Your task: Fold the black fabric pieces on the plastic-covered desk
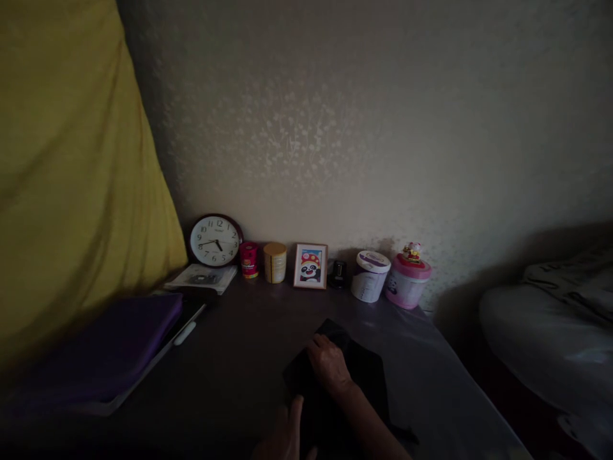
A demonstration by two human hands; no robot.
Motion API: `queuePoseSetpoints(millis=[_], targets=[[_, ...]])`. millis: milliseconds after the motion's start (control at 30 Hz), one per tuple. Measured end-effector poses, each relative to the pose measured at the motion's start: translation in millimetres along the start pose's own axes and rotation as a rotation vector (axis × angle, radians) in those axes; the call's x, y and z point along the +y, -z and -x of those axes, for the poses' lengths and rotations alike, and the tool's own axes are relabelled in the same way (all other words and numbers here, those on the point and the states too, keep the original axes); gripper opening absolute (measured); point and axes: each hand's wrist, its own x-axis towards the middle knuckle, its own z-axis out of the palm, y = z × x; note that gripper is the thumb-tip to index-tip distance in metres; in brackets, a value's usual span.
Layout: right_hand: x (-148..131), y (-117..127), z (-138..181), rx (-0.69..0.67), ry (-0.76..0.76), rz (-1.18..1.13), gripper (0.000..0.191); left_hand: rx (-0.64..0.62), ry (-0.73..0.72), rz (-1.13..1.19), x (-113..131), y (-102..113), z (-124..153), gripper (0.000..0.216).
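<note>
A black, floppy item (371, 374), which looks like a cloth bag with a cord end at its lower right, lies on the dark table (230, 358). My right hand (329, 364) is on its upper part, fingers together and bent down onto the fabric. At the bottom of the view, my left hand (282, 434) is beside the bag's left edge, with its fingers stretched out and partly apart. Dim light hides the bag's details and the lower part of my left hand.
Along the wall stand a round clock (215, 240), a red can (249, 260), a yellow-lidded tin (275, 263), a framed panda picture (310, 266), a small black object (338, 275), a white tub (370, 278) and a pink tub (407, 284). A purple folder (119, 338) lies left.
</note>
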Motion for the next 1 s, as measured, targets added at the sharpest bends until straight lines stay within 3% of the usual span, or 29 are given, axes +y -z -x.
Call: queuePoseSetpoints(millis=[133, 267, 533, 700, 833, 1000], targets=[[-0.2, -0.7, 0.4, 0.006, -0.003, 0.017, 0.013, 0.026, -0.044, -0.16, 9.6, 7.1, -7.1, 0.08], [0.2, -1.9, 0.7, -0.002, 0.004, -0.005, 0.015, 0.04, -0.083, -0.371, 16.2, -3.4, -13.4, 0.078], [-0.6, 10.0, 11.3, 0.078, -0.028, -0.256, 0.019, 0.024, -0.065, -0.432, 12.4, -33.0, -23.0, 0.078], [-2.7, 24.1, 36.3, 0.043, 0.102, -0.377, 0.026, 0.032, -0.08, -0.445, 9.5, -41.8, -28.5, 0.076], [13.0, 15.4, 35.2, 0.043, 0.137, -0.357, 0.026, 0.019, -0.106, -0.485, 6.7, -44.9, -30.3, 0.077], [55.8, 0.9, 5.8, 0.008, 0.101, -0.254, 0.031, 0.003, -0.08, -0.508, 5.2, -47.6, -31.0, 0.082]])
